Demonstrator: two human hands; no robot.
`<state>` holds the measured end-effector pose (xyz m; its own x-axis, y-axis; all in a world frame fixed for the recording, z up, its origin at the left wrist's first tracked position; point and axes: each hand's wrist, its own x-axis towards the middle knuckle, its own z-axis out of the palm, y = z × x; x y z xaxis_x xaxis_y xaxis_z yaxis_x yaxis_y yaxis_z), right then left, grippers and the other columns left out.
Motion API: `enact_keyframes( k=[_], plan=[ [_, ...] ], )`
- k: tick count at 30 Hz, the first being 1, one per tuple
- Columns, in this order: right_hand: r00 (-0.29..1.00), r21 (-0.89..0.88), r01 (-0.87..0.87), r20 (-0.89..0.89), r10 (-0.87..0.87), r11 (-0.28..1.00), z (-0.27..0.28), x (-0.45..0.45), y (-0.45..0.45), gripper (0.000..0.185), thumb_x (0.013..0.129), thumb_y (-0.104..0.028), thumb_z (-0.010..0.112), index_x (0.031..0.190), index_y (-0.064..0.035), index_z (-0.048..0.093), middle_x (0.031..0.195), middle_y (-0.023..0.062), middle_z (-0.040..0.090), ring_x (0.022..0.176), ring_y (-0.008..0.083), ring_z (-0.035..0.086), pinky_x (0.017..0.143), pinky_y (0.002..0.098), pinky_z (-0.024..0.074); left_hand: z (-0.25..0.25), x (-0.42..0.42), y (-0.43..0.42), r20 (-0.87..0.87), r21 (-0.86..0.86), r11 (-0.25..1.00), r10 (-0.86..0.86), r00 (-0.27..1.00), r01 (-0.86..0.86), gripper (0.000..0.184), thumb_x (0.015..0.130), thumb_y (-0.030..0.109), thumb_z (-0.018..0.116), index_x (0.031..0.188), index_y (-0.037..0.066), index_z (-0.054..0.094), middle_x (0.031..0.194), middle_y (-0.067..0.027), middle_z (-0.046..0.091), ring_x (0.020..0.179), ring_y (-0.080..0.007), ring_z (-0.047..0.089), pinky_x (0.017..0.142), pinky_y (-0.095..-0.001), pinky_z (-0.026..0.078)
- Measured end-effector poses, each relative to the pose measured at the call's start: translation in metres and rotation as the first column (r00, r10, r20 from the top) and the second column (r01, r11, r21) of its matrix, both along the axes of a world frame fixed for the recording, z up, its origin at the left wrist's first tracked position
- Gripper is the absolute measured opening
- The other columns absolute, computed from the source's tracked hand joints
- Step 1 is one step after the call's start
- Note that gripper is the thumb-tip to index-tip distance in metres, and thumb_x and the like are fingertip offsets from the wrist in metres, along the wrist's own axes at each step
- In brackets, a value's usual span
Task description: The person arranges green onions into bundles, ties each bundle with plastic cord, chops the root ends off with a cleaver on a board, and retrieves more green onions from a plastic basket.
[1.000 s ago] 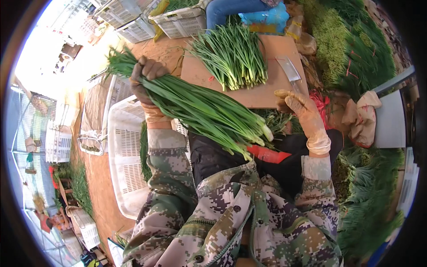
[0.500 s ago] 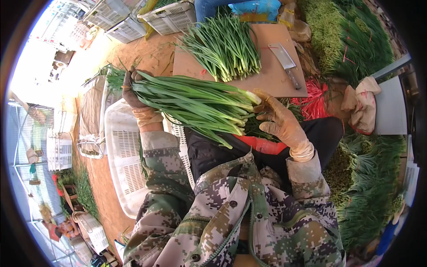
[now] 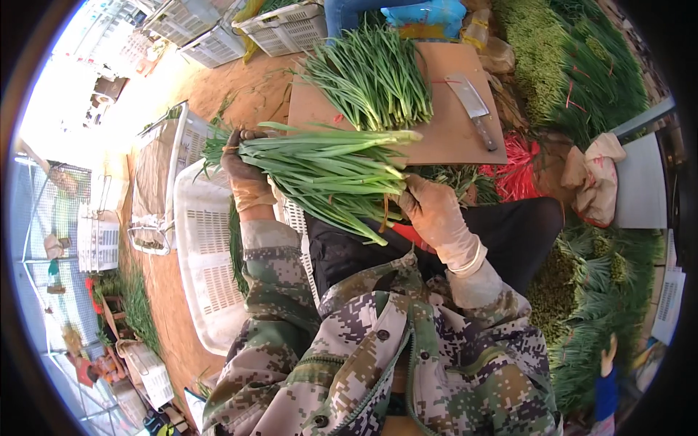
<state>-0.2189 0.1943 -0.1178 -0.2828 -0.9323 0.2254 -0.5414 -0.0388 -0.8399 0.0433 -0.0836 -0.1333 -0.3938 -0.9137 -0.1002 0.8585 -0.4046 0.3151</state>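
A loose bunch of garlic chives [image 3: 327, 171] lies crosswise above my lap, leaf tips to the left and pale stem ends to the right. My left hand [image 3: 247, 173], in a soiled glove, is closed around the leafy end. At the stem ends, my gloved right hand [image 3: 435, 216] has its fingers pinched together on the lower stems. A brownish withered strand hangs close to those fingertips. Beyond the bunch, a pile of chives [image 3: 374, 80] rests on a brown board [image 3: 451, 138]. A cleaver [image 3: 471, 109] lies on the board, right of the pile.
A white perforated crate [image 3: 207, 254] stands left of my legs. Red ties [image 3: 520, 163] lie beside the board's right corner. Stacked greens [image 3: 603, 291] line the right side, where another person's hand [image 3: 608, 354] shows. More crates [image 3: 283, 29] stand at the back left.
My right hand has gone from spread fingers beside the stem ends to a pinch on the lower stems. Some upper stems now stand apart from the bunch. Another person's hand shows more at lower right.
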Motion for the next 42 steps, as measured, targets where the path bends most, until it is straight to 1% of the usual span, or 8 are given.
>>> enact_keyframes(
  k=[11, 16, 18, 20, 24, 29, 36, 42],
  plan=[
    [0.976, 0.163, -0.152, -0.131, 0.174, 0.975, 0.001, -0.041, 0.011, 0.022, 0.093, -0.024, 0.064, 0.087, -0.0031, 0.069, 0.077, 0.0170, 0.067, 0.069, 0.0344, 0.066, 0.062, 0.0401, 0.0521, -0.009, -0.004, 0.012, 0.217, 0.037, 0.984, 0.164, 0.962, -0.176, 0.017, 0.095, 0.010, 0.052, 0.082, 0.001, 0.055, 0.075, -0.0098, 0.059, 0.068, -0.0227, 0.058, 0.069, -0.0342, 0.051],
    [0.914, 0.251, 0.073, 0.371, -0.166, 0.965, -0.005, -0.085, 0.045, 0.029, 0.097, -0.023, 0.062, 0.081, -0.0002, 0.067, 0.062, 0.0045, 0.061, 0.050, 0.0080, 0.052, 0.047, 0.0277, 0.0422, -0.017, 0.015, 0.004, 0.295, 0.020, 0.962, 0.255, 0.921, -0.273, 0.013, 0.092, 0.009, 0.050, 0.082, 0.001, 0.051, 0.075, -0.0082, 0.056, 0.070, -0.0230, 0.056, 0.066, -0.0347, 0.050],
    [0.974, 0.395, -0.069, 0.223, -0.023, 0.916, -0.024, -0.083, 0.048, 0.023, 0.093, -0.022, 0.067, 0.084, -0.0017, 0.068, 0.072, 0.0061, 0.066, 0.052, 0.0126, 0.056, 0.049, 0.0271, 0.0440, -0.015, 0.015, 0.004, 0.310, 0.144, 0.909, 0.334, 0.890, -0.392, 0.011, 0.090, 0.008, 0.049, 0.081, 0.002, 0.051, 0.074, -0.0085, 0.055, 0.069, -0.0240, 0.055, 0.068, -0.0364, 0.050],
    [0.818, 0.192, -0.183, -0.514, 0.257, 0.964, -0.056, -0.080, 0.049, 0.020, 0.092, -0.023, 0.067, 0.090, -0.0035, 0.070, 0.081, 0.0106, 0.069, 0.066, 0.0244, 0.066, 0.061, 0.0326, 0.0508, -0.017, 0.014, 0.002, 0.296, 0.150, 0.905, 0.342, 0.892, -0.397, 0.011, 0.089, 0.009, 0.048, 0.080, 0.002, 0.050, 0.074, -0.0089, 0.055, 0.069, -0.0247, 0.054, 0.069, -0.0381, 0.049],
    [0.984, 0.015, 0.079, 0.161, -0.080, 0.997, 0.004, -0.042, 0.006, 0.027, 0.090, -0.027, 0.069, 0.105, -0.0044, 0.071, 0.100, 0.0142, 0.071, 0.098, 0.0332, 0.067, 0.086, 0.0375, 0.0508, -0.029, 0.015, 0.003, 0.223, 0.130, 0.932, 0.304, 0.926, -0.338, 0.014, 0.090, 0.011, 0.046, 0.078, 0.004, 0.048, 0.074, -0.0088, 0.053, 0.068, -0.0233, 0.053, 0.068, -0.0378, 0.049],
    [0.982, 0.092, -0.095, 0.171, 0.078, 0.991, 0.018, -0.019, -0.040, 0.030, 0.091, -0.026, 0.070, 0.110, -0.0024, 0.070, 0.100, 0.0133, 0.073, 0.095, 0.0236, 0.067, 0.086, 0.0329, 0.0492, -0.016, 0.002, 0.011, 0.204, 0.179, 0.923, 0.303, 0.931, -0.340, 0.013, 0.089, 0.010, 0.049, 0.077, 0.005, 0.047, 0.073, -0.0067, 0.051, 0.068, -0.0219, 0.053, 0.067, -0.0348, 0.048],
    [0.782, 0.127, -0.068, 0.623, -0.026, 0.990, 0.001, -0.014, -0.041, 0.023, 0.096, -0.022, 0.063, 0.103, -0.0028, 0.074, 0.088, 0.0032, 0.070, 0.081, 0.0116, 0.059, 0.078, 0.0248, 0.0464, -0.023, 0.010, 0.017, 0.195, 0.107, 0.961, 0.232, 0.953, -0.256, 0.016, 0.090, 0.015, 0.055, 0.078, 0.005, 0.050, 0.072, -0.0066, 0.053, 0.069, -0.0226, 0.054, 0.072, -0.0376, 0.049],
    [0.286, -0.328, -0.014, 0.904, 0.318, 0.945, -0.010, -0.093, 0.014, 0.030, 0.097, -0.026, 0.060, 0.101, 0.0026, 0.067, 0.071, 0.0013, 0.049, 0.074, 0.0178, 0.052, 0.078, 0.0373, 0.0490, -0.044, 0.023, 0.015, 0.208, 0.164, 0.940, 0.264, 0.942, -0.300, 0.021, 0.094, 0.019, 0.049, 0.082, 0.002, 0.055, 0.079, -0.0110, 0.060, 0.076, -0.0271, 0.058, 0.080, -0.0425, 0.050]
  ],
)
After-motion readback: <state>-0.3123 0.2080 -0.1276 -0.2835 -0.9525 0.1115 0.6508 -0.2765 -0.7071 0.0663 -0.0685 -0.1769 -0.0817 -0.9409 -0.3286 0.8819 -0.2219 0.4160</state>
